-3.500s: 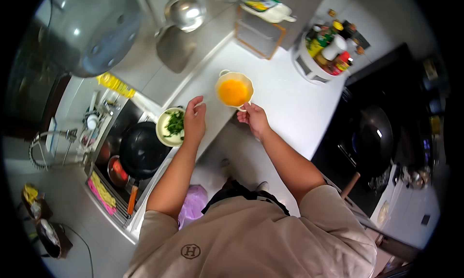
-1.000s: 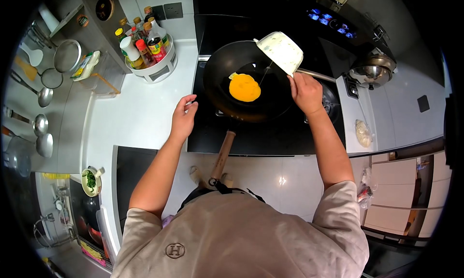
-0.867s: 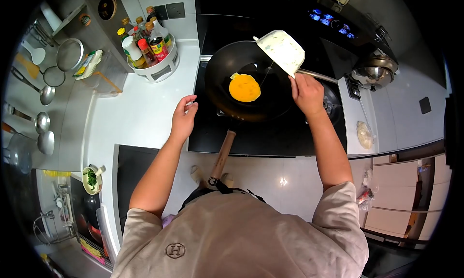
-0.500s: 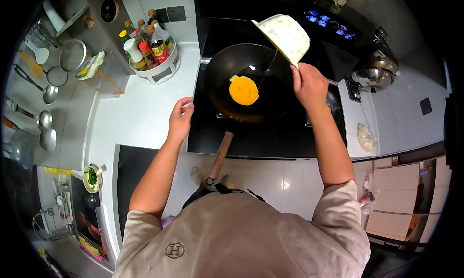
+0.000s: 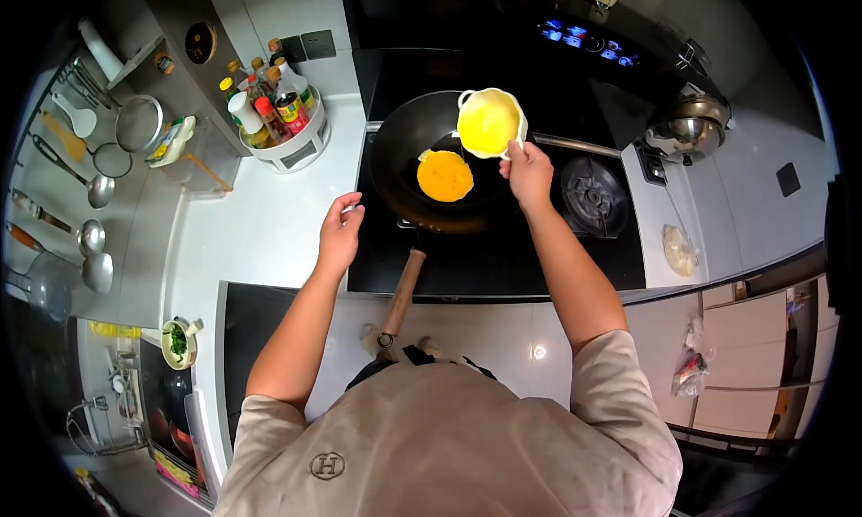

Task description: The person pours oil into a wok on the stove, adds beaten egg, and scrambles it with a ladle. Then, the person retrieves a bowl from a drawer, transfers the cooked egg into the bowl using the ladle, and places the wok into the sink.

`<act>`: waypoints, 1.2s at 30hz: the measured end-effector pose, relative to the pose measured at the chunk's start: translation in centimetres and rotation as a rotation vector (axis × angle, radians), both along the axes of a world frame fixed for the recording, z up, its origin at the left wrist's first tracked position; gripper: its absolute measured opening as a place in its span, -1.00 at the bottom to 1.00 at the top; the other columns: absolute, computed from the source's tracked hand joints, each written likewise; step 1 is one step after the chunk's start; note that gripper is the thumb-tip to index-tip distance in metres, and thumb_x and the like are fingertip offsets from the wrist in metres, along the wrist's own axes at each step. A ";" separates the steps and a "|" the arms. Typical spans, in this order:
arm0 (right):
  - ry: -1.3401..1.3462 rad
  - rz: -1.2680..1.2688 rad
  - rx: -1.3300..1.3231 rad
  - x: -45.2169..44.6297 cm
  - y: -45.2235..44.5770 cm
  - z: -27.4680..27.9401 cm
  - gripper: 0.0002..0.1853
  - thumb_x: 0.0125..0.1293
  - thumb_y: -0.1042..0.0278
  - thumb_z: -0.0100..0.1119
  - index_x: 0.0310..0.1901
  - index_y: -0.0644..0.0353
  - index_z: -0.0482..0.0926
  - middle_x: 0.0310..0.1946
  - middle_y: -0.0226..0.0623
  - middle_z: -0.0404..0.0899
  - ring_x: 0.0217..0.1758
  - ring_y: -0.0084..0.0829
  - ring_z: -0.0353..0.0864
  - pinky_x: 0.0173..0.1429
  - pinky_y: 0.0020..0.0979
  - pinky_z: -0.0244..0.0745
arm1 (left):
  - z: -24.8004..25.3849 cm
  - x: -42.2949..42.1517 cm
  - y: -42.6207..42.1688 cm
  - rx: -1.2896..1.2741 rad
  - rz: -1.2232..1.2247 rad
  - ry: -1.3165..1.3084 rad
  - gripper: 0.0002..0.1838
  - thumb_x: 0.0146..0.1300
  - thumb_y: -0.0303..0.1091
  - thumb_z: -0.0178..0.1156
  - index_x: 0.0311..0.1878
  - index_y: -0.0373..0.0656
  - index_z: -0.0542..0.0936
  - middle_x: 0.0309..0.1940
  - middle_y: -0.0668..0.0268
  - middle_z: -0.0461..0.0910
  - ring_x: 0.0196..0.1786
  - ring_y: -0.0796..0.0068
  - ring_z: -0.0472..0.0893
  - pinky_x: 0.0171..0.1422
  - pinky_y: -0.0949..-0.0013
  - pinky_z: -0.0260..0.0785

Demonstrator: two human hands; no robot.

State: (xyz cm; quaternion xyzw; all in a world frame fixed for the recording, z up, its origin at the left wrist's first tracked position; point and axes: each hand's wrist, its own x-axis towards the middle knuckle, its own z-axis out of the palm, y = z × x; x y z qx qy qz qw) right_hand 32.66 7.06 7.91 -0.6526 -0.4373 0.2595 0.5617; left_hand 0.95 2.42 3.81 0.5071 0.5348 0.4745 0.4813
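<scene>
My right hand (image 5: 528, 174) grips one handle of a white bowl (image 5: 518, 111), held over the right side of the black wok (image 5: 401, 138). Its inside faces up and is coated with yellow egg. Orange-yellow beaten egg (image 5: 445, 176) lies as a small round pool in the wok. The wok sits on the left burner, its wooden handle (image 5: 404, 292) pointing toward my body. Left of the wok, above the counter edge, my left hand (image 5: 340, 234) hangs with fingers loosely bent and apart, holding nothing.
A round white rack (image 5: 296, 149) of sauce bottles stands on the counter at back left. The right burner (image 5: 594, 196) is bare. A metal kettle (image 5: 687, 131) stands at the right. Ladles (image 5: 97, 273) hang on the left wall. A small bowl (image 5: 171, 360) holds chopped greens.
The bowl has turned from tipped over the wok, with a thin strand falling, to inside-up. My right hand has moved left and slightly lower with it. My left hand is almost unmoved.
</scene>
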 end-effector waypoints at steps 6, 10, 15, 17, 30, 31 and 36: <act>0.509 0.017 -0.046 0.9 -0.1 -1.6 -0.69 0.48 0.26 -0.03 -0.29 0.36 0.53 -0.49 -0.17 0.61 -0.54 -0.49 0.57 -0.40 -0.52 0.53 | -0.7 0.5 -0.5 0.044 -0.016 0.013 -0.68 0.34 -0.36 0.12 0.13 -0.19 0.51 -0.02 0.35 0.55 -0.09 0.60 0.47 0.09 0.50 0.32; 0.560 -0.002 -0.093 0.9 0.6 -1.9 -0.71 0.48 0.26 -0.04 -0.31 0.30 0.51 -0.50 -0.21 0.61 -0.53 -0.50 0.58 -0.39 -0.51 0.54 | 0.5 0.5 -1.1 0.033 0.010 0.035 -0.69 0.34 -0.36 0.12 0.13 -0.19 0.51 -0.01 0.33 0.55 -0.09 0.59 0.48 0.10 0.49 0.33; 0.646 -0.004 -0.149 1.5 0.7 -3.2 -0.72 0.49 0.26 -0.06 -0.26 0.30 0.50 -0.48 -0.22 0.61 -0.52 -0.49 0.59 -0.37 -0.51 0.55 | 0.0 0.1 -2.4 0.032 0.043 0.049 -0.69 0.34 -0.35 0.12 0.12 -0.19 0.51 -0.04 0.34 0.55 -0.12 0.60 0.47 0.07 0.50 0.33; 0.706 -0.001 -0.113 1.3 0.2 -3.8 -0.71 0.48 0.25 -0.05 -0.26 0.31 0.51 -0.46 -0.18 0.61 -0.49 -0.47 0.60 -0.36 -0.51 0.55 | 0.4 -0.4 -3.0 -0.021 0.043 0.030 -0.69 0.34 -0.35 0.12 0.12 -0.19 0.52 -0.05 0.34 0.55 -0.13 0.60 0.47 0.06 0.50 0.33; 0.707 0.388 -0.060 -11.2 -3.4 1.3 -0.72 0.50 0.25 -0.06 -0.27 0.29 0.49 -0.49 -0.20 0.59 -0.52 -0.49 0.56 -0.36 -0.53 0.53 | 1.1 -10.9 -8.0 0.005 0.256 -0.028 -0.68 0.34 -0.31 0.13 0.12 -0.19 0.52 -0.02 0.32 0.56 -0.10 0.62 0.50 0.05 0.50 0.33; 0.715 0.476 -0.080 -13.7 -3.9 1.6 -0.72 0.50 0.25 -0.06 -0.27 0.28 0.50 -0.49 -0.20 0.59 -0.52 -0.48 0.56 -0.36 -0.52 0.53 | 0.9 -12.8 -8.9 0.046 0.298 -0.047 -0.68 0.35 -0.30 0.14 0.12 -0.16 0.52 -0.03 0.32 0.57 -0.10 0.62 0.50 0.02 0.52 0.33; 0.787 0.887 -0.234 -30.2 -8.5 0.1 -0.73 0.47 0.23 0.00 -0.27 0.27 0.51 -0.50 -0.17 0.60 -0.54 -0.45 0.56 -0.36 -0.48 0.53 | 0.0 -23.7 -16.0 0.114 0.497 -0.079 -0.67 0.36 -0.29 0.15 0.12 -0.20 0.52 -0.05 0.30 0.59 -0.10 0.61 0.53 -0.01 0.50 0.37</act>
